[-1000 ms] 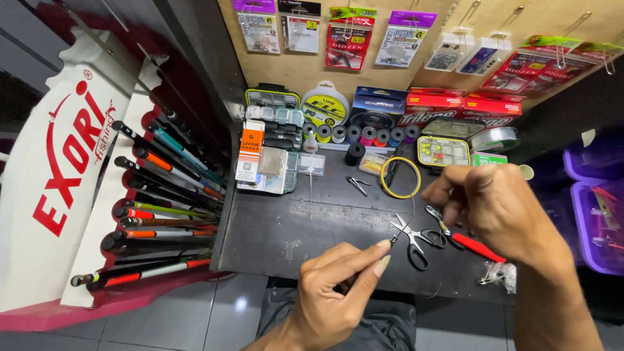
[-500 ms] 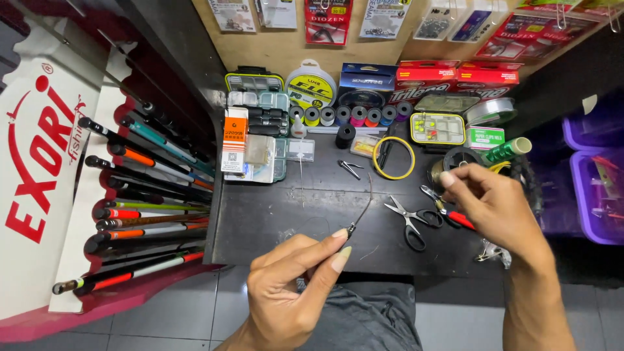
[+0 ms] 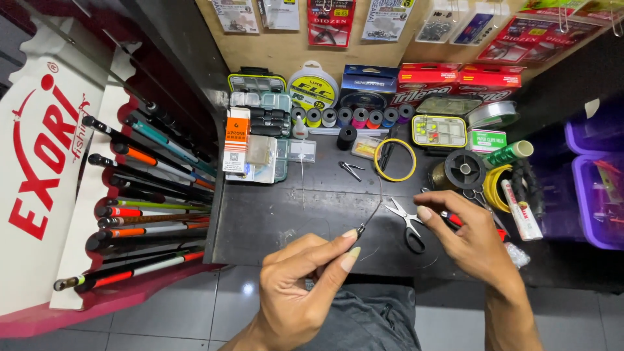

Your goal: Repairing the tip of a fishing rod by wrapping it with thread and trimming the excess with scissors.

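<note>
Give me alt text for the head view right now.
The left hand pinches a thin dark line between thumb and forefinger above a black workbench, while the right hand reaches over scissors. Thread spools, tackle boxes and fishing rods surround them.

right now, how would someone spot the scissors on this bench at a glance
Start at the dark worktable, then find the right hand near its front edge. The scissors lie just left of its fingertips, open, with bright silver blades and black loop handles, unlike the red-handled tool under the hand.
</note>
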